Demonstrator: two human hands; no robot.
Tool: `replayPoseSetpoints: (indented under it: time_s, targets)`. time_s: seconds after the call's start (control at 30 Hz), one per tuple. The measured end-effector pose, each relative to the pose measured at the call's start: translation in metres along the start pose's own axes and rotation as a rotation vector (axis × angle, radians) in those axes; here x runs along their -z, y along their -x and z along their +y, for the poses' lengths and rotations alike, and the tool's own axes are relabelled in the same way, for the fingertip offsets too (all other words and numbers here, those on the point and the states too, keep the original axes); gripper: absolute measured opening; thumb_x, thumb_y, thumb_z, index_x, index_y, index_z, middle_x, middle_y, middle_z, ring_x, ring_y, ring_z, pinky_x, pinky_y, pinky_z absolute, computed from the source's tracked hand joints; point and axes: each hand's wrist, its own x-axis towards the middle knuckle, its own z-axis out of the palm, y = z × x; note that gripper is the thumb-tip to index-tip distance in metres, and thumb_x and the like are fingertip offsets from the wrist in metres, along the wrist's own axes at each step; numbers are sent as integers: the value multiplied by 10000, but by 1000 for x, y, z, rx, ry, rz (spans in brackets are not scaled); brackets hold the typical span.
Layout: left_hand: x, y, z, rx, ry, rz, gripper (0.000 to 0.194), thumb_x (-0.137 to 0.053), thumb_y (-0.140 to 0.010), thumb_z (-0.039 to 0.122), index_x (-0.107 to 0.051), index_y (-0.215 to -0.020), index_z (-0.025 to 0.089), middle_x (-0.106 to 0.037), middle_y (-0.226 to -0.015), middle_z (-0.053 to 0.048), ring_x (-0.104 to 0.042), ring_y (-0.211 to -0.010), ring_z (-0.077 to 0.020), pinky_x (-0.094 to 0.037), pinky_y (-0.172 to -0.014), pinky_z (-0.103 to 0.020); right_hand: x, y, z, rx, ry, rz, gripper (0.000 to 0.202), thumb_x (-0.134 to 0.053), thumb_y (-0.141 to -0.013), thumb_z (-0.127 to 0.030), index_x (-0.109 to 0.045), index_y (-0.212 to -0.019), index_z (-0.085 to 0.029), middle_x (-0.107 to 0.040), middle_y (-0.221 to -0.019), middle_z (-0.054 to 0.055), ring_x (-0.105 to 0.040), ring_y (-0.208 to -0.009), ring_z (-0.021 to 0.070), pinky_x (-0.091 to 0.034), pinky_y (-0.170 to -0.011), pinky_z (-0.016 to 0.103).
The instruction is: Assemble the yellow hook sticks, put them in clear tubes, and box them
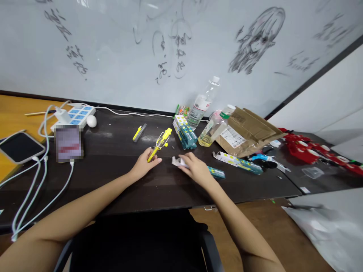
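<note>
My left hand [144, 165] is closed around the lower end of a slim yellow tool [162, 140] with dark marks along its shaft, a clear middle and a thin pale wire loop. It points up and away from me, above the dark desk. My right hand [196, 169] lies over a long teal box [217, 172], with its fingers on the open white end flaps. Much of this box is hidden under the hand. Beyond my left hand lies a short yellow-and-clear stick [140, 133], too small to name.
Teal-and-white boxes [185, 132] stand by a water bottle [200, 107] and a bottle of yellow liquid [217, 126]. Another long box [238, 162] lies to the right, before a cardboard parcel [246, 132]. A power strip [75, 115], phones and white cables occupy the left.
</note>
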Motion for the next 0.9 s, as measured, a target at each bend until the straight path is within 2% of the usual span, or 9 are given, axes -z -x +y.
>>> replayPoseSetpoints:
  time_s: [0.07,0.13,0.3,0.43,0.53,0.63,0.77,0.9]
  targets:
    - [2,-2,2,9,-24,19,287,-639,-739,404,-462,-765,179,-505,-713,45,-464,-653,-94,-381,-646,-228,-4,-23,-27,118,-67,-10,418,-479,-916,-383,-459,-1296,-211,-600,-1050,100,-611,-950,236,-503,-826,364]
    - [5,-4,4,59,-24,38,299,-644,-724,406,-449,-741,181,-490,-667,52,-466,-624,-96,-369,-606,-227,-8,-38,-45,166,-127,6,423,-472,-921,-380,-432,-1305,-207,-608,-1049,102,-608,-965,238,-502,-834,377]
    - [8,-8,1,197,121,6,260,-581,-733,337,-356,-721,208,-368,-526,101,-365,-434,-66,-293,-475,-215,-9,-47,-57,176,-256,-22,262,-378,-958,-305,-467,-1186,-211,-577,-1088,93,-603,-951,209,-498,-811,348]
    - [5,-6,0,128,84,-7,172,-548,-696,230,-381,-721,198,-410,-577,88,-378,-476,-61,-322,-510,-211,-1,-45,-61,77,-381,-10,200,-352,-961,-277,-490,-1094,-218,-571,-1040,69,-583,-938,192,-472,-831,337]
    - [4,-5,4,57,28,-4,137,-541,-673,200,-412,-718,187,-455,-636,66,-428,-564,-78,-356,-570,-219,6,-47,-68,66,-467,9,191,-343,-963,-265,-517,-1024,-218,-569,-1036,63,-568,-950,176,-448,-846,305]
    - [4,-3,7,11,18,-4,136,-546,-673,197,-420,-724,185,-475,-664,55,-455,-617,-92,-377,-614,-230,10,-51,-76,31,-456,31,185,-359,-946,-248,-542,-943,-218,-578,-995,53,-565,-921,172,-432,-828,287]
    - [3,-2,8,-12,60,-10,149,-557,-691,213,-423,-751,184,-496,-699,47,-476,-639,-97,-396,-631,-234,10,-56,-84,-134,-414,61,137,-410,-900,-251,-544,-902,-222,-609,-877,22,-572,-809,169,-413,-743,271]
    - [2,0,10,-30,68,12,137,-550,-704,195,-434,-776,182,-523,-720,40,-497,-655,-101,-410,-652,-238,10,-59,-87,-220,-378,89,158,-393,-899,-271,-544,-887,-226,-644,-829,7,-583,-750,172,-373,-669,259]
